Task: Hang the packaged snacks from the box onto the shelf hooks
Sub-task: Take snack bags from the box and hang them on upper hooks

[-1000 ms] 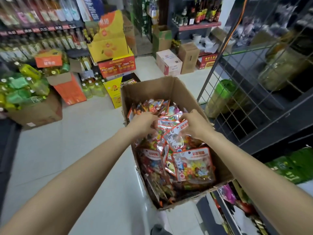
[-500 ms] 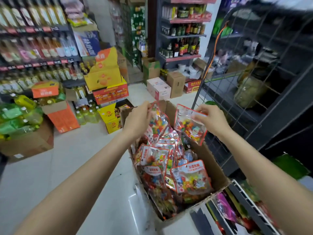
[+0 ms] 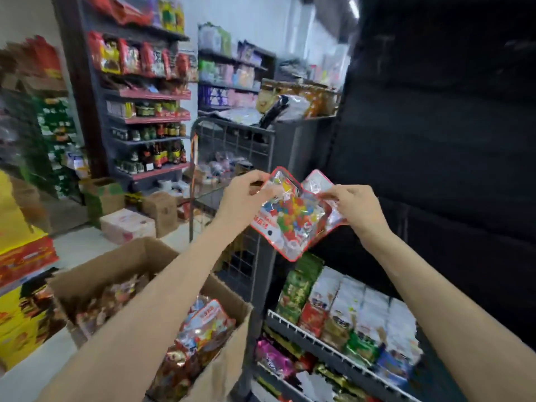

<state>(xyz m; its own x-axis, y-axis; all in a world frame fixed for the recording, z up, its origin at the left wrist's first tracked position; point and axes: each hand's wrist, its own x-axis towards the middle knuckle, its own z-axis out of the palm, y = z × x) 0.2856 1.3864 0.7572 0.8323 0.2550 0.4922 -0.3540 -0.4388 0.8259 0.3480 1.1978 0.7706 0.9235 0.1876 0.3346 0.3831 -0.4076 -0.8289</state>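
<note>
My left hand pinches the top left edge of a clear, red-rimmed snack packet full of coloured candies. My right hand pinches the packets at their right side, where a second packet shows behind the first. Both are held up in front of a dark shelf panel; I cannot make out any hooks on it. The open cardboard box stands low at the left, with several more snack packets inside, partly hidden by my left forearm.
A white wire-fronted shelf with bagged goods lies below the packets. A grey wire cage rack stands behind my hands. Shelves of bottles and cartons on the floor fill the left background.
Both hands have lifted packets out of the box and carried them up and right toward the dark shelf. The view has swung from the box and floor to the shelving.
</note>
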